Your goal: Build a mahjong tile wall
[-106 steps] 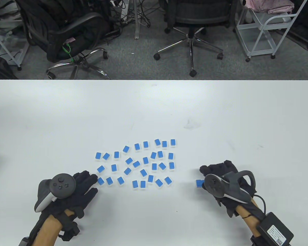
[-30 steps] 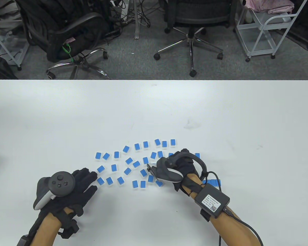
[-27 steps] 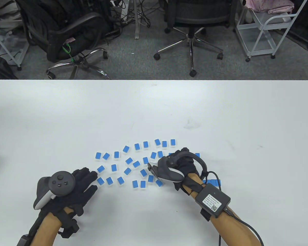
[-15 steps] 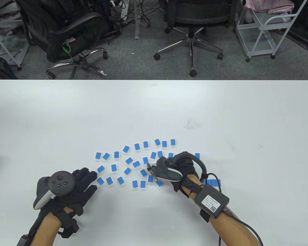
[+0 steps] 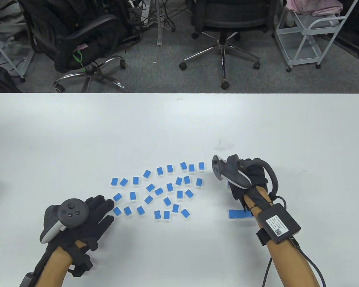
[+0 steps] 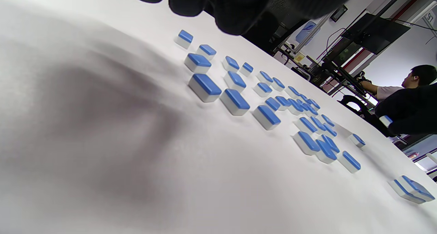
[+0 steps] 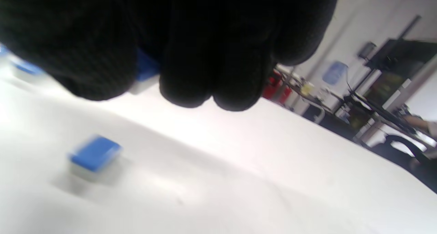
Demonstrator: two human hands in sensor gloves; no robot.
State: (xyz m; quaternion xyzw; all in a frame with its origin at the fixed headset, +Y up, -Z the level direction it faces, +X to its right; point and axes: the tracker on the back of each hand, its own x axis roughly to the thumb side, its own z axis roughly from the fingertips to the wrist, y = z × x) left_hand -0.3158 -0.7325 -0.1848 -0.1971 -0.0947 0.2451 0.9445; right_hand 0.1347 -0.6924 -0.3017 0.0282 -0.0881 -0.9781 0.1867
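Blue mahjong tiles lie scattered face down at the near middle of the white table.
A short row of tiles sits to their right. Above it the right hand curls its grip round one tile; the left hand rests flat, fingers straight, beside the scatter.

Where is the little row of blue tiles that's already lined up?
In the table view, the row of tiles sits right of the scattered tiles, just under the right hand.
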